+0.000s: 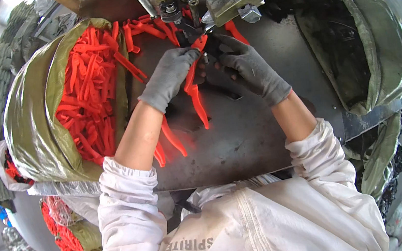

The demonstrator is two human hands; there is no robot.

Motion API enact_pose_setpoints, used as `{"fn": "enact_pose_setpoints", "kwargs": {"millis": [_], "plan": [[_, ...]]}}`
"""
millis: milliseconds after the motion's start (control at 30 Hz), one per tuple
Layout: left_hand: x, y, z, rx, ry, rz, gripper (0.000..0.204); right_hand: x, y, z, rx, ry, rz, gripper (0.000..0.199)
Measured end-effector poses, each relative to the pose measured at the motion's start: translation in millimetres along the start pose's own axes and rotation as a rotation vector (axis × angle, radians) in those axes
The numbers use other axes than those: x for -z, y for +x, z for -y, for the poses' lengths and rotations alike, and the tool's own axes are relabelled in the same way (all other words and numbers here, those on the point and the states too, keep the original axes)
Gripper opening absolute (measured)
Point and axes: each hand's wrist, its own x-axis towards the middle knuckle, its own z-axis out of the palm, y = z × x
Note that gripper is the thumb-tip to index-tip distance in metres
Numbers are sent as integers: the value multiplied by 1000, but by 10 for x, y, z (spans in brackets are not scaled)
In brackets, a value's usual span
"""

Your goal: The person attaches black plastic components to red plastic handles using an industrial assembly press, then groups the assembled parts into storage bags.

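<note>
My left hand [171, 75], in a grey glove, is closed around a long red handle [194, 93] just under the machine head. The handle's upper end lies beneath the metal tooling [194, 11], and its curved lower end hangs toward me. To its right is my gloved right hand [252, 69], its fingers bent around something dark beside the handle's upper end; shadow hides what it is. More red handles [173, 137] lie below my left wrist, and another red handle [235, 32] lies behind my right fingers. A dark flat piece [224, 91] rests between my hands.
At the left, an olive woven sack [30, 118] holds many loose red handles [85, 90]. Another olive sack [373, 50] with black parts [338, 44] stands at the right. The machine overhangs the far side of the metal table [245, 145]. Below left are bundled red pieces [65, 237].
</note>
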Motion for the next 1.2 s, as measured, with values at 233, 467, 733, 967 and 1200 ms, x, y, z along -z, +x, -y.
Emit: {"fn": "enact_pose_setpoints", "kwargs": {"millis": [233,467,733,967,1200], "plan": [[449,79,151,-583,1127,-374,26,38,31,-154,-123,-23,-4,68],[1544,117,739,-320,1770,-467,37,-5,24,-51,-157,-29,-34,63],[1486,-23,577,-456,1340,-488,40,-90,-125,93,-143,-97,41,66],[783,-433,41,-686,973,-404,38,31,-144,-50,-204,34,16,61],[-377,-441,-265,-747,706,-143,30,-130,-80,-346,94,160,-22,59]]}}
